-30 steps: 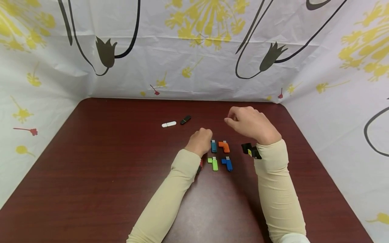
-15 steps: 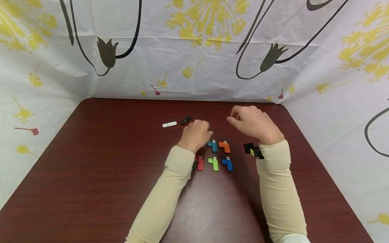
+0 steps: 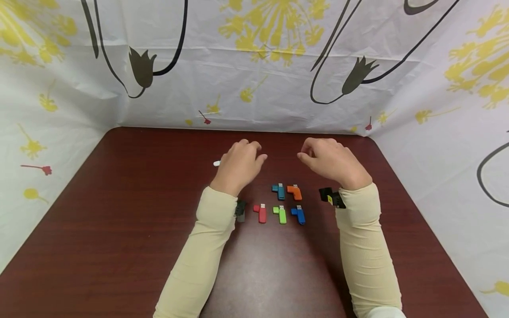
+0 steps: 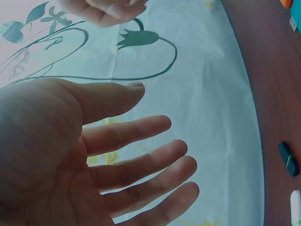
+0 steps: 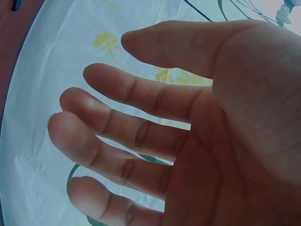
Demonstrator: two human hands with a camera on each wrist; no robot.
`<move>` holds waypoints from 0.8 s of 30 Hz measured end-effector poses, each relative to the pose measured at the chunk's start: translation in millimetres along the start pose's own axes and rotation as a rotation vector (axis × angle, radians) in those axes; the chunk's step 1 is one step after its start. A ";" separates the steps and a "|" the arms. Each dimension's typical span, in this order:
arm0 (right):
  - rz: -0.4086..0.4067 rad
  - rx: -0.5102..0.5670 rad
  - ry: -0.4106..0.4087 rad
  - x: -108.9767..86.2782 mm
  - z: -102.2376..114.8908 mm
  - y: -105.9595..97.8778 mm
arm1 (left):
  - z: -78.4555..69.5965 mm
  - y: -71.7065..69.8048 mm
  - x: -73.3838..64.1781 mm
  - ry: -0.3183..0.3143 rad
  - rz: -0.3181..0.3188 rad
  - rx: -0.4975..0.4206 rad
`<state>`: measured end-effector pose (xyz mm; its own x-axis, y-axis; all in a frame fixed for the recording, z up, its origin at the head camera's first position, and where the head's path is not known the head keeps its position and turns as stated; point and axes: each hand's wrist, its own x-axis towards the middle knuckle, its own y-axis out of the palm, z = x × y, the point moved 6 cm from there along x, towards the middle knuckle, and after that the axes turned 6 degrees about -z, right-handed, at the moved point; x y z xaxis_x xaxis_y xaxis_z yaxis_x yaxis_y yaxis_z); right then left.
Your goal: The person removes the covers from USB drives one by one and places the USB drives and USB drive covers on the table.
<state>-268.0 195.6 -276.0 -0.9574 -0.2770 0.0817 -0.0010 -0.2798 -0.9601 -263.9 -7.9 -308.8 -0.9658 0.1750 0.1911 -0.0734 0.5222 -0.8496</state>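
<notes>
My left hand [image 3: 240, 165] hovers over the back middle of the table with its fingers spread and nothing in them, as the left wrist view confirms. In the head view it covers the black USB stick and most of the white USB stick [image 3: 216, 163]; the left wrist view shows the black USB stick [image 4: 288, 158] beyond the fingertips. My right hand [image 3: 332, 161] is raised to the right, fingers loosely bent, holding nothing. Nearest to it is an orange USB stick [image 3: 295, 192], its cap turned sideways. Beside that lies a teal USB stick [image 3: 280, 192].
In a front row lie a red USB stick [image 3: 262, 214], a lime green one and a blue USB stick [image 3: 300, 215], their metal plugs pointing away from me. Around the dark wood table [image 3: 99, 212], a white patterned sheet [image 3: 262, 106] hangs at the back and sides.
My left hand has moved left and back from beside the teal USB stick, uncovering it and the red one, and its fingers have opened. The right hand has barely moved.
</notes>
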 end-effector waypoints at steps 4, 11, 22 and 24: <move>-0.008 0.004 -0.006 0.1 1.8 -0.1 | 7.5 -13.2 -2.7 -0.014 -0.017 0.013; -0.031 0.027 -0.022 3.1 6.9 0.8 | 17.7 -31.5 -6.5 -0.044 -0.057 -0.014; -0.128 0.149 -0.057 24.5 27.9 -0.2 | 19.1 -38.6 -7.9 -0.074 -0.078 -0.035; -0.144 0.169 -0.077 30.4 34.2 1.6 | 19.3 -39.2 -7.6 -0.076 -0.080 -0.030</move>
<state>-287.3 155.3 -266.0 -0.9259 -0.2909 0.2409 -0.0812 -0.4696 -0.8791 -258.5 -45.7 -286.5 -0.9732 0.0686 0.2193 -0.1450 0.5570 -0.8177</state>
